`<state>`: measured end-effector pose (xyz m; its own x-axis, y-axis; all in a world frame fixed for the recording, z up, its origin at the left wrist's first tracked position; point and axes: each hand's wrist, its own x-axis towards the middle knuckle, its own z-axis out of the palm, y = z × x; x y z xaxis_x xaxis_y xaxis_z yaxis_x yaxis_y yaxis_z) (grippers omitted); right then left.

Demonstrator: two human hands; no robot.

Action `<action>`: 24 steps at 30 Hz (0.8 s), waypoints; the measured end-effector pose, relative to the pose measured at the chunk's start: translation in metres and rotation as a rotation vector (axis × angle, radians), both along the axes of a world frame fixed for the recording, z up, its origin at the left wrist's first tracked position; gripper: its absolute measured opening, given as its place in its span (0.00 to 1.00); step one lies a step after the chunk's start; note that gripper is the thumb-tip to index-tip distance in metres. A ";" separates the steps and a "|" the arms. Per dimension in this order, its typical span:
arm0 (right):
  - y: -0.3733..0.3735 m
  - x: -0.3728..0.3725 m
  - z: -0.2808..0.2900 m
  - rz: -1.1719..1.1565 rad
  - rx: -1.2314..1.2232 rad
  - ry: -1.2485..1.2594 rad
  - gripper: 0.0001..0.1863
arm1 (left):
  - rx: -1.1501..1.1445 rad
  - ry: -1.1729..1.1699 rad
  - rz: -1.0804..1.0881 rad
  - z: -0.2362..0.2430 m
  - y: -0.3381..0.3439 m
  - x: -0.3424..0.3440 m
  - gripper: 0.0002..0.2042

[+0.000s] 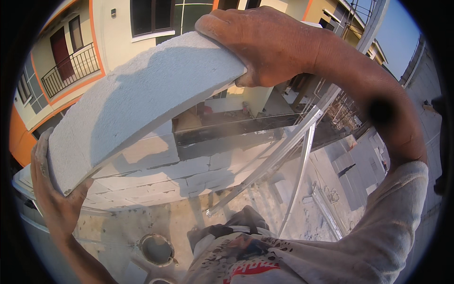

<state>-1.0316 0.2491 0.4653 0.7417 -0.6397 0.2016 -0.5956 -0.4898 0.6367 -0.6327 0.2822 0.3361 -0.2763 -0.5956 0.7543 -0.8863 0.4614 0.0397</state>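
Both hands grip a long, pale grey block [137, 94] with a rough, porous face, held raised at a slant, higher at the right. My left hand [56, 189] has its fingers and thumb round the lower left end. My right hand [265, 47] is wrapped over the upper right end. Behind and below the block is a wall [213, 175] of similar pale blocks, with a dark gap at its top and a thin line strung across. A shadow falls on the block and wall.
Long metal bars [265, 161] lean diagonally at the right. On the dusty floor [198, 213] are a round bucket [156, 248] near my left and stacked dark slabs [350, 175] at the right. A house [80, 57] with balcony stands beyond, scaffolding [352, 19] at upper right.
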 end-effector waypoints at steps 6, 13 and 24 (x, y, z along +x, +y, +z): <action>-0.059 -0.077 -0.011 -0.168 0.080 0.021 0.45 | -0.049 -0.167 0.057 -0.008 -0.094 -0.089 0.52; -0.120 -0.202 -0.074 -0.313 0.274 0.028 0.46 | 0.207 -0.174 -0.098 -0.014 -0.161 -0.222 0.45; -0.136 -0.284 -0.162 -0.561 0.620 -0.079 0.43 | 0.504 -0.267 -0.147 -0.055 -0.206 -0.322 0.42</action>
